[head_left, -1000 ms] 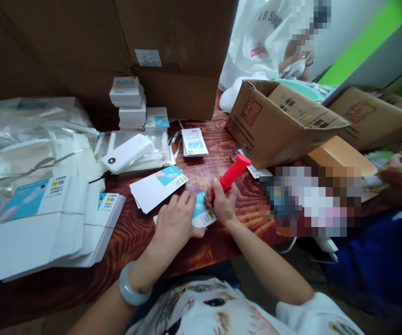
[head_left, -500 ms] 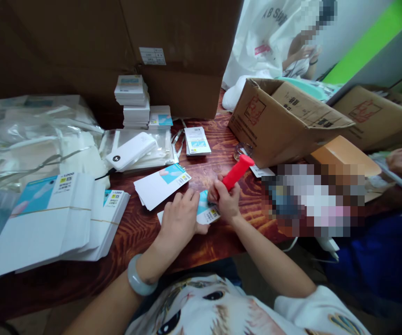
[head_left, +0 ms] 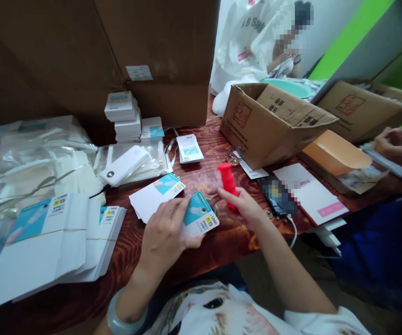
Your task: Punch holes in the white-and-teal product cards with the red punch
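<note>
My left hand grips a blue and white printed card by its left side, thumb at the near edge and fingers over the top. A small dark spot shows on the card's blue part. To the right, my right hand is closed around a red cylindrical tool, slightly blurred, apart from the printed side of the card. Its lower end is hidden by my fingers. Behind my left hand, more cards of the same print lie fanned on the wooden table.
Large banded card stacks lie at left, near clear plastic bags. A white power bank with a cable sits behind. Card piles stand farther back. At right are cartons, a phone, a white box and another person's hands.
The held card has come up and tilted, so more of its print shows. My right hand has drawn away from it, and the red tool now leans left. The view has shifted slightly.
</note>
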The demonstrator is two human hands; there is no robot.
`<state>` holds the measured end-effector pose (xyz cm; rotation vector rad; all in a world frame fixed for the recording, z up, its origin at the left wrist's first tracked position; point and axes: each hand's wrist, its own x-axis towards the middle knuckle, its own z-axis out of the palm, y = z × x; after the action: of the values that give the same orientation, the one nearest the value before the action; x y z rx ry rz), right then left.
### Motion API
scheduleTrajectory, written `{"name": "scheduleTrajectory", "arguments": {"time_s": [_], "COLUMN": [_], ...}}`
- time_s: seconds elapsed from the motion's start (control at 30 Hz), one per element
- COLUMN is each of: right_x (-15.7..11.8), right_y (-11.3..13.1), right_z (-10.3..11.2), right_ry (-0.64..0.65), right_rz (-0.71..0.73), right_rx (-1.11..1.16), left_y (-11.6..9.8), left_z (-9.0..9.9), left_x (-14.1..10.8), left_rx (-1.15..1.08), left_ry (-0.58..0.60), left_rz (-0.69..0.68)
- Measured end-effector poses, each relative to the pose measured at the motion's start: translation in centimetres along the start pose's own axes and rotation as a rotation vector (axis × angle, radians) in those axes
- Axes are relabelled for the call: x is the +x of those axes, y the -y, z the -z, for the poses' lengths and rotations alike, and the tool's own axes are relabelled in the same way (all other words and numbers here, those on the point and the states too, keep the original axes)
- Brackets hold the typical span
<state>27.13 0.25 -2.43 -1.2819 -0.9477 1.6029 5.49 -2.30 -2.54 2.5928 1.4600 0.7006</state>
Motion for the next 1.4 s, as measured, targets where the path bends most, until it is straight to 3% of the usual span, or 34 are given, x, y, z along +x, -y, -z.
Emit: {"name": "scheduleTrajectory", "arguments": {"time_s": [0.07,0.17,0.27,0.37,0.43,0.57,0.67,0.83,1.0,1.07,1.2,1.4], "right_x": [-0.7,-0.6,0.7,2.5,3.5,3.6,2.7,1.9,1.6,1.5,1.5,1.9], "right_y": [0.0,0.0,0.0,-0.8,-1.7,-2.7,-2.2,-1.2,-0.9,-0.8,-0.9,-2.4], "right_z": [-0.6,0.1,3.5,7.5,9.3,10.0,9.3,7.9,6.9,6.5,6.2,6.5], "right_ry": [0.071,-0.04,-0.27,-0.344,-0.457,-0.689,-0.767,-0.863,-0.856,-0.857,-0.844,-0.782], "right_rz": [-0.031,-0.002,0.041,0.102,0.04,-0.118,-0.058,0.191,0.308,0.348,0.402,0.407], "right_rx": [-0.033,0.067,0.244,0.271,0.011,-0.865,-1.109,-0.813,-0.505,-0.455,-0.417,-0.346], "left_y": [-0.6,-0.1,3.3,7.5,9.2,9.6,9.6,10.0,10.2,10.4,11.0,11.0], "left_z": [0.2,0.4,0.6,0.7,0.6,0.0,-0.3,-0.1,0.6,0.5,-0.4,-0.3], "left_x": [0.3,1.4,2.8,4.2,5.1,6.1,6.4,6.5,6.5,6.4,6.2,7.1], "left_rx": [0.037,0.065,0.002,-0.07,-0.039,0.022,0.029,-0.056,-0.166,-0.184,-0.095,-0.136], "left_ry": [-0.005,-0.016,-0.012,0.141,0.247,0.358,0.356,0.259,0.121,0.141,0.298,0.34], "left_rz": [-0.077,-0.06,0.11,0.199,0.207,0.303,0.315,0.293,0.333,0.292,0.251,0.26]}}
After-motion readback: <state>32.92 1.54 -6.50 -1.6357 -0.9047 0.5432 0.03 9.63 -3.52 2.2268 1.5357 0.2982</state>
